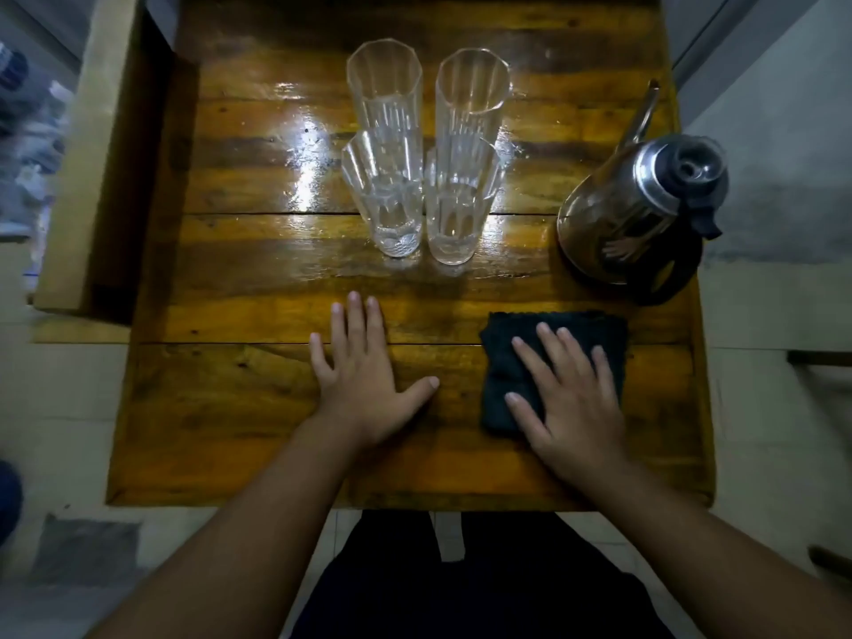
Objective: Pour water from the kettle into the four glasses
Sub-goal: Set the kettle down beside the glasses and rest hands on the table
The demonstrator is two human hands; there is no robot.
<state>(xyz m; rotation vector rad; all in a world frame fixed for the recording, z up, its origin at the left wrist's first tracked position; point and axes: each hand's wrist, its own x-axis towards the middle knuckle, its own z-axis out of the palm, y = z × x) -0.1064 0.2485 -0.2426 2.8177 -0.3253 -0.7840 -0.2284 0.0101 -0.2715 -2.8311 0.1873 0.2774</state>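
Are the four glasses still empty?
Apparently empty: no waterline shows in any of the four glasses, all upright; kettle untouched.

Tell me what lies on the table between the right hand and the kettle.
In the head view, the right hand rests flat on a dark cloth; beyond the cloth's far edge only bare wooden table separates it from the kettle.

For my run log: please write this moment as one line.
stage: before pouring | left hand: flat on table | right hand: flat on dark cloth | kettle: untouched | four glasses: look empty
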